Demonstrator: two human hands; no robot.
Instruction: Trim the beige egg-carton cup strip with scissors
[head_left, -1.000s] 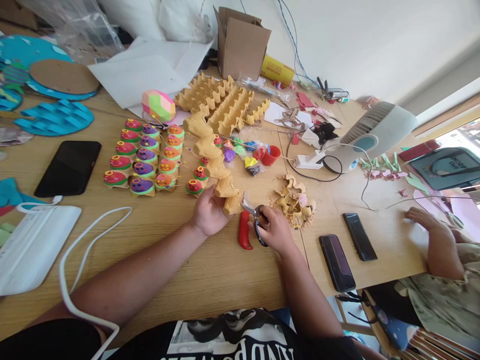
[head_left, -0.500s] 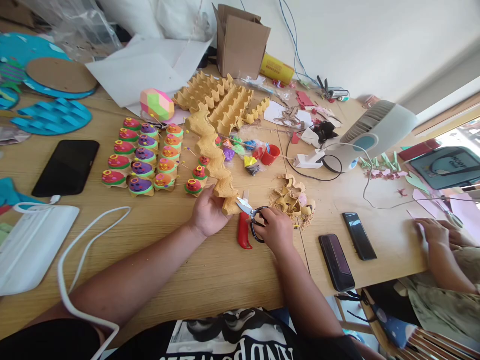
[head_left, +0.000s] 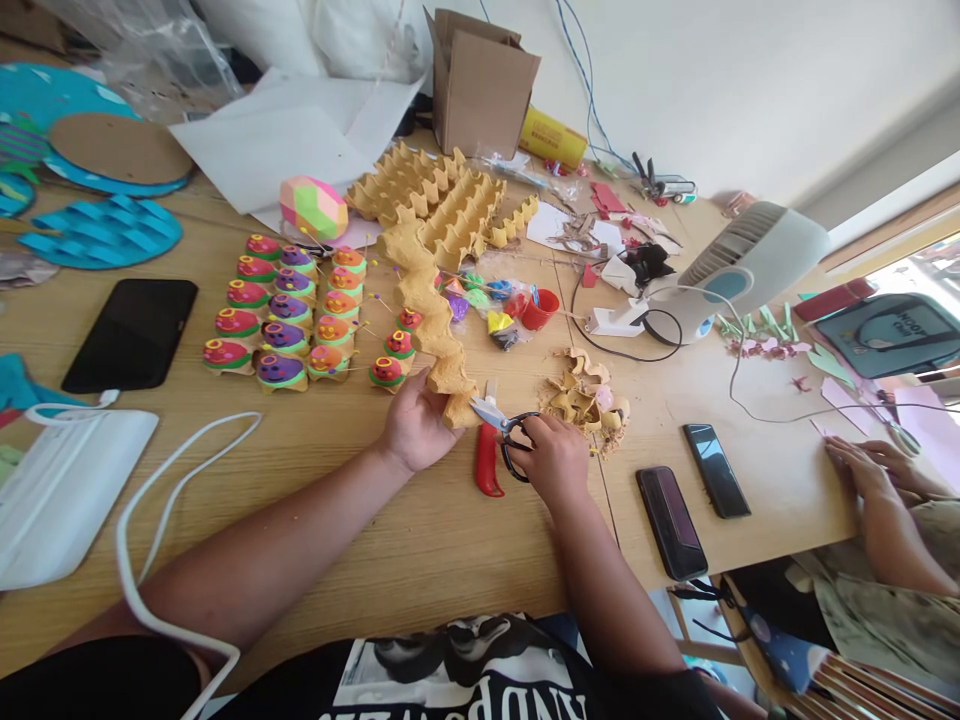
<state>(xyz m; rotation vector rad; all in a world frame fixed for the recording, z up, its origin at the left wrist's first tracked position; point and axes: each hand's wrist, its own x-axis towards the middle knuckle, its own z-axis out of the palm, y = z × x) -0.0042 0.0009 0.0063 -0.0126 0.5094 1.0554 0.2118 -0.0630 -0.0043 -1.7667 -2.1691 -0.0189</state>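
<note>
1. The left hand is closed around the near end of the carton strip, holding it from the left side and from below. Some of its fingers are hidden behind the strip.
2. The right hand is clamped on the handles of the scissors. The two hands are apart from each other, with the blades between them.
3. The long axis of the strip goes from the left hand away from the person, leaning somewhat to the left. Its far end is near the egg trays.
4. The scissors point leftward and a little away, so their line goes across the strip's axis. The tips are at the right edge of the near end; whether they already grip the material, I cannot tell.
5. Thus the near end lies to the left of the right hand, and the left hand is the nearer one, in contact with it.
6. A red cutter lies on the bench just below the scissors. Carton scraps lie beyond the right hand, and small red figures stand just left of the strip.
</note>
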